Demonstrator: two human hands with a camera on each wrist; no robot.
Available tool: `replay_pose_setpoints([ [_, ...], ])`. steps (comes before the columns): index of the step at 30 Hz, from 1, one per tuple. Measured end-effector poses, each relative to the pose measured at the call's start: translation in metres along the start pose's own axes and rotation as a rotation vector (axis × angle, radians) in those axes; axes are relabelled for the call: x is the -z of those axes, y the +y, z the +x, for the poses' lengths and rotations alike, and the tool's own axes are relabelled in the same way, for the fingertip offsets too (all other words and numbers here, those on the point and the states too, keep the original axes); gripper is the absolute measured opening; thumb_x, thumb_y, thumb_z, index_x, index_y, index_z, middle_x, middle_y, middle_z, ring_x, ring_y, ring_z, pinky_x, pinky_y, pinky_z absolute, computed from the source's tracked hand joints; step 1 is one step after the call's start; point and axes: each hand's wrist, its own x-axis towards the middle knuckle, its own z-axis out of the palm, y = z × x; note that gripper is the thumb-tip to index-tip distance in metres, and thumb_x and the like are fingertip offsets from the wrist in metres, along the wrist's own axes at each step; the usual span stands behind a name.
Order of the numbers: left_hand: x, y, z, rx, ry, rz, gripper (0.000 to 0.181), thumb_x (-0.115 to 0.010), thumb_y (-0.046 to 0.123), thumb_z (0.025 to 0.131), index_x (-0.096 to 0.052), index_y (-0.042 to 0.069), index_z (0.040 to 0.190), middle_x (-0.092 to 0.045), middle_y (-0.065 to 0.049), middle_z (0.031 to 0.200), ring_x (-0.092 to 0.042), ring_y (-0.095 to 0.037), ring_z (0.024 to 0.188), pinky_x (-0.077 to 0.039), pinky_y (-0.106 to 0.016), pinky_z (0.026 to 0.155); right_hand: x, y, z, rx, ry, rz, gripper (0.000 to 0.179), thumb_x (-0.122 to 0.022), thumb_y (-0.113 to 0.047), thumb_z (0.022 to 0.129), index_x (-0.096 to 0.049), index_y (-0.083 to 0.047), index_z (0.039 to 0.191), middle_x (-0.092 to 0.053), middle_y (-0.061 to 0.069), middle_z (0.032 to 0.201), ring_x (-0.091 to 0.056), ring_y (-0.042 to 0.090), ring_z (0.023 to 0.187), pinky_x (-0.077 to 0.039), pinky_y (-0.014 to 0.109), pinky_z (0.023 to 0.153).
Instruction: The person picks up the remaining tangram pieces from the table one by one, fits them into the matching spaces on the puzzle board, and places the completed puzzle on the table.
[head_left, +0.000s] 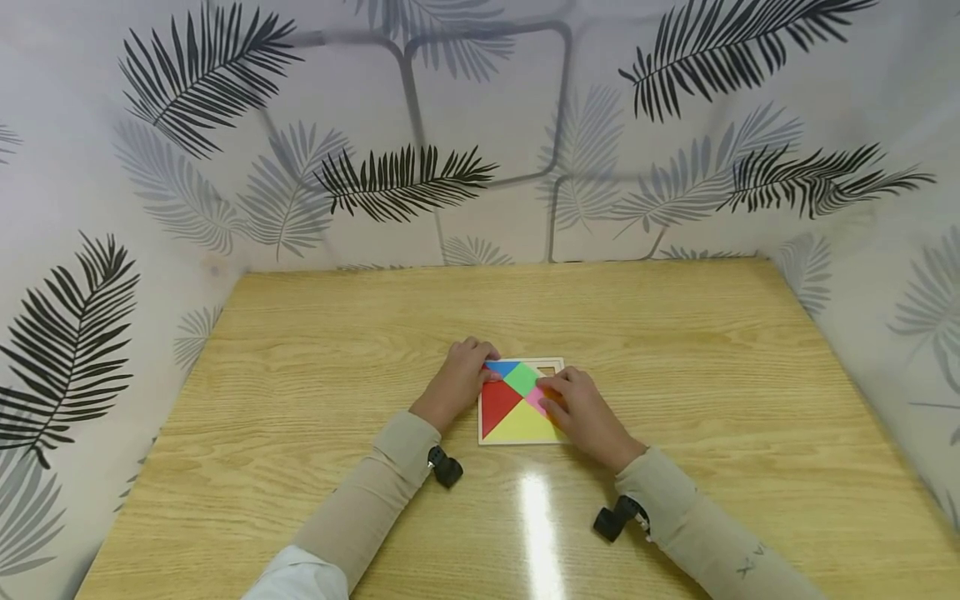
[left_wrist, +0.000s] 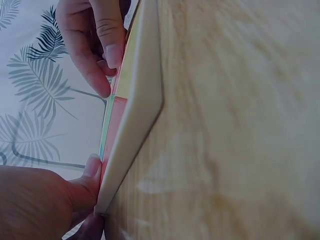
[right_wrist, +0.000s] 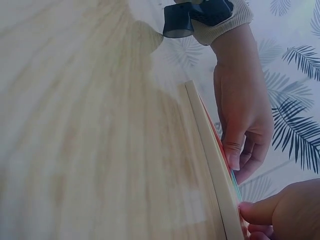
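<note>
A square tangram board [head_left: 517, 443] with a pale rim lies on the table, filled with red, yellow, blue, green, pink and orange pieces. My left hand [head_left: 459, 379] grips its left edge near the back corner, thumb over the blue and red pieces. Over the right side is my right hand [head_left: 585, 414], its thumb and index finger pinching at the orange piece [head_left: 553, 393], beside the pink piece [head_left: 536, 398]. The palm hides much of the orange piece. At the back right corner, a bare slot [head_left: 547, 371] shows. Both hands also appear in the left wrist view.
The wood-grain table [head_left: 315, 350] spreads around the board on every side. A pale leaf-patterned cloth [head_left: 495, 225] stands behind it and along both sides. Each wrist bears a small black camera, such as the left one [head_left: 447, 469].
</note>
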Motion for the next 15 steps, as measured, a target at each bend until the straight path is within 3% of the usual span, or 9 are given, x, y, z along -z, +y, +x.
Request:
replay_pose_setpoints([
  [8,-0.001,0.0,0.0,-0.002,-0.001,-0.009,0.024,-0.06,0.023,0.09,-0.06,0.01,0.11,-0.053,-0.004,0.105,-0.045,-0.024,0.1,-0.042,-0.032,0.087,0.009,0.002,-0.006,-0.046,0.003,0.065,0.042,-0.062,-0.012,0.09,-0.052,-0.006,0.13,-0.054,0.005,0.099,-0.046,0.017,0.083,-0.044,0.032,0.073],
  [15,0.001,0.001,-0.001,-0.011,0.007,-0.02,0.025,-0.062,0.022,0.089,-0.06,0.008,0.11,-0.054,-0.006,0.104,-0.045,-0.025,0.1,-0.042,-0.032,0.086,0.023,0.01,-0.011,-0.037,0.03,-0.002,0.04,-0.062,-0.013,0.09,-0.053,-0.003,0.128,-0.055,0.01,0.106,-0.049,0.021,0.091,-0.046,0.037,0.079],
])
